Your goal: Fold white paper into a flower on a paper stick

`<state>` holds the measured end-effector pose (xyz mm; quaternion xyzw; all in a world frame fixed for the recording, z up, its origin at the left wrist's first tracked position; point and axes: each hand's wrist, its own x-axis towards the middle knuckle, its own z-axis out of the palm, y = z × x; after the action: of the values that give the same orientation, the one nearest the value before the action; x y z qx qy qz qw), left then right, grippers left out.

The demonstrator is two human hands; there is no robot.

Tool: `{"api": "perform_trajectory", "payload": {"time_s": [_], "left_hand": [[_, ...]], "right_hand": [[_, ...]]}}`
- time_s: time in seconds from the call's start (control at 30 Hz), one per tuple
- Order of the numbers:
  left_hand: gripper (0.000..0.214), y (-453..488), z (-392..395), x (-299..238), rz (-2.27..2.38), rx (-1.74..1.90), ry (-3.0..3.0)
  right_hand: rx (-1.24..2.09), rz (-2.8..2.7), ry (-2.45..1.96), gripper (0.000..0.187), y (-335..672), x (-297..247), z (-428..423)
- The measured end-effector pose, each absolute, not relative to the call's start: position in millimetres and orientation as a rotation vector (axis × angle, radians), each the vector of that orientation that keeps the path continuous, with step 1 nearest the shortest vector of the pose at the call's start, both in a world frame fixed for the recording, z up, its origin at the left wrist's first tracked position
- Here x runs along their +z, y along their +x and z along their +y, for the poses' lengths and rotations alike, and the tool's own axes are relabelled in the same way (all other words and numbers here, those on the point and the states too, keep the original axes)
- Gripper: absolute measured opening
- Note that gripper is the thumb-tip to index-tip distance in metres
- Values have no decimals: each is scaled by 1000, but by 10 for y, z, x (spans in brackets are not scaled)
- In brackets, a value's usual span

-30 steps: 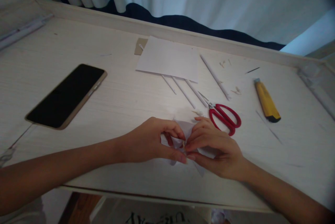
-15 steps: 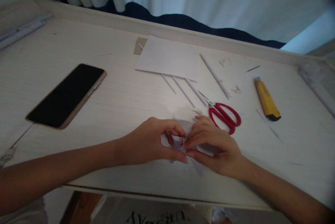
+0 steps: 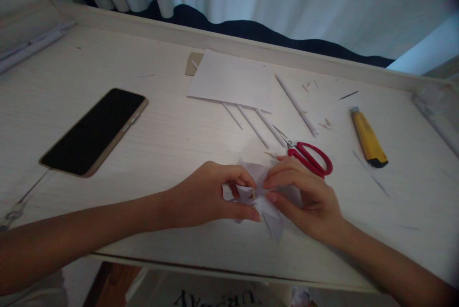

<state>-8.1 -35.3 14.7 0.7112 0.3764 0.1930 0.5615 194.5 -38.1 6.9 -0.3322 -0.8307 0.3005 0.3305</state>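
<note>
Shifted slightly rightward, the right hand (image 3: 311,202) and left hand (image 3: 211,194) pinch folded white paper (image 3: 267,202) near the worktop's (image 3: 172,135) front edge.

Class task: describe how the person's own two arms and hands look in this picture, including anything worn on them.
Both forearms are bare from the picture's edge to the wrist: no sleeves, watch or bracelet show. The left hand and right hand wear no gloves, and no rings are visible. The fingernails are short and look unpainted. The dim light hides finer detail.
</note>
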Motion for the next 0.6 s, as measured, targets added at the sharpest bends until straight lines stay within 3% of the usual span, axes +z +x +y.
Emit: {"api": "perform_trajectory", "payload": {"time_s": [0.6], "left_hand": [[32, -86, -392, 109, 938, 506, 1764]], "right_hand": [[693, -2230, -1108, 5, 1878, 134, -405]]}}
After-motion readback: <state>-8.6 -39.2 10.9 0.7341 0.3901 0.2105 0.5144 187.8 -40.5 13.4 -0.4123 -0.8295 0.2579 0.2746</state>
